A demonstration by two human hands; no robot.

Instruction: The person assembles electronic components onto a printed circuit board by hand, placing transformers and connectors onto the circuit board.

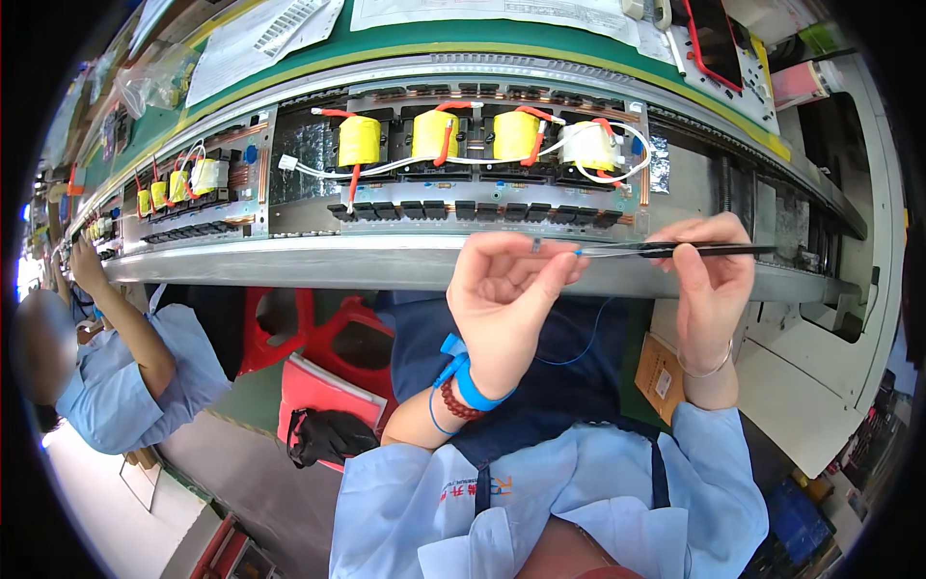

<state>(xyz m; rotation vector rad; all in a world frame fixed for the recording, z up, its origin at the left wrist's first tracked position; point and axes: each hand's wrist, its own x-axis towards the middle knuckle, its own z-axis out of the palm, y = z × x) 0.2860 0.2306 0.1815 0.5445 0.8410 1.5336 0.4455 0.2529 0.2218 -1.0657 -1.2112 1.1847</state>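
Note:
My left hand [502, 299] is closed in a pinch on a small blue component [580, 253], in front of the conveyor rail. A pair of tweezers [699, 250] with black handles lies in the closed fingers of my right hand [712, 285]. Their thin metal tips point left and reach the blue component; whether they grip it I cannot tell. Beyond both hands lies a circuit board [453, 195] carrying three yellow-wrapped coils [437, 135] and a white-wrapped coil [586, 146]. Red leads rise from the coils, and a white cable [386, 168] with a plug runs across them.
The metal conveyor rail [386, 262] runs along the near side. A second board [207, 207] sits farther left, where a co-worker's hand [89, 265] reaches in. Papers [482, 12] and a red-framed phone [714, 43] lie at the back. Red stools [352, 338] stand below left.

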